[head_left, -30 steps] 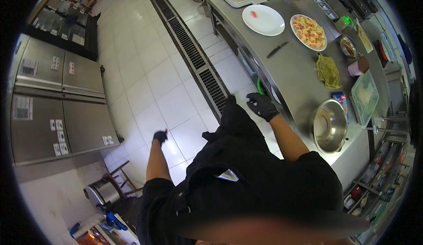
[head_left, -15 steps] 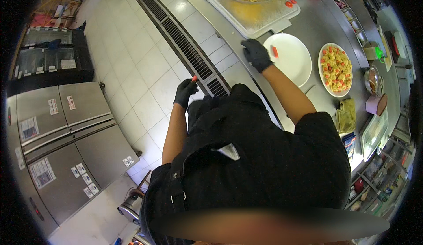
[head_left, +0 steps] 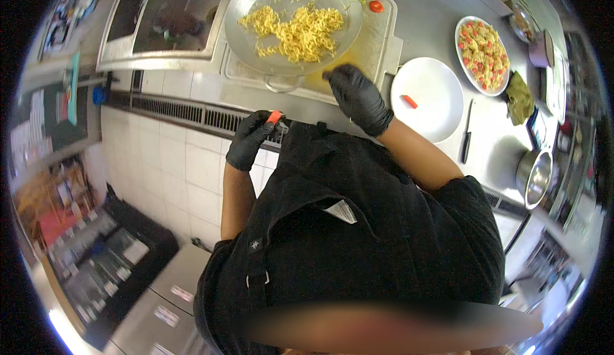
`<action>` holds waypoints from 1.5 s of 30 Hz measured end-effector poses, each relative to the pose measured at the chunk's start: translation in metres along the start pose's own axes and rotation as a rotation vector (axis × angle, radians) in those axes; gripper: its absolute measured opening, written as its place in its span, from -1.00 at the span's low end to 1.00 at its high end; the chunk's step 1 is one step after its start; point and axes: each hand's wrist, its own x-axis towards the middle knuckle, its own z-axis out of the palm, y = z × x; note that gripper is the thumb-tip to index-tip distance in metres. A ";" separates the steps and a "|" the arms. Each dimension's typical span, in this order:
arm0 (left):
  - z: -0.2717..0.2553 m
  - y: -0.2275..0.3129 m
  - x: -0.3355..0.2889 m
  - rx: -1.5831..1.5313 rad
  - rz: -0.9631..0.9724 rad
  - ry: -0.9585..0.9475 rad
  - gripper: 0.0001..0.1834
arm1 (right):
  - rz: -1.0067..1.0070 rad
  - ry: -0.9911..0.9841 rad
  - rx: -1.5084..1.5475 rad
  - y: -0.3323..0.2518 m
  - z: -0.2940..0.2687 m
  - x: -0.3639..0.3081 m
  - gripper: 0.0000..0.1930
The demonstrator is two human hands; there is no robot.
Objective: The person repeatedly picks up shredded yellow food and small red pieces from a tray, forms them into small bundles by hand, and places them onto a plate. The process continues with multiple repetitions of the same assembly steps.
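In my gloved left hand (head_left: 248, 141) an orange-red, stick-shaped piece of food (head_left: 274, 117) is pinched at the fingertips, in front of my body. Over the near edge of the white cutting board (head_left: 377, 67) hovers my gloved right hand (head_left: 359, 99); its fingers are dark and partly turned away, so their grip does not show. Left of that hand, a wide metal pan (head_left: 256, 61) with a loop handle stands on the board, holding cooked noodles (head_left: 304, 32). A white plate (head_left: 441, 99) beside my right wrist bears another orange-red piece (head_left: 409, 101).
Beyond the plate is an oval dish (head_left: 484, 54) of noodles topped with red pieces. A knife (head_left: 467, 134) lies beside the plate. Tomato pieces (head_left: 376, 7) rest by the pan. A green cloth (head_left: 519, 98) and a steel bowl (head_left: 535, 177) are at the right.
My body has turned left toward the pan, which now shows fully. My right hand has left the plate's edge and come over the board. The left hand still holds its orange-red piece.
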 end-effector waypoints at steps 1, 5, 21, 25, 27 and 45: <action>-0.014 0.020 0.013 -0.045 -0.017 -0.130 -0.70 | 0.089 0.071 0.071 -0.015 -0.004 0.029 -0.70; -0.066 0.048 0.081 0.095 0.002 -0.416 -0.70 | 0.340 0.248 0.196 -0.011 0.022 0.091 -0.68; -0.117 0.062 0.131 0.057 -0.068 -0.484 -0.72 | 0.834 -0.270 -0.623 0.151 -0.014 -0.029 -0.78; -0.101 0.056 0.129 -0.011 -0.061 -0.402 -0.72 | 0.656 0.155 -0.298 0.092 -0.023 0.024 -0.87; -0.098 0.052 0.122 0.000 -0.075 -0.368 -0.73 | 0.640 0.200 0.021 0.064 -0.015 0.063 -0.88; -0.077 0.044 0.134 0.085 0.042 -0.340 -0.63 | 0.425 -0.205 -0.091 0.059 0.094 0.111 -0.67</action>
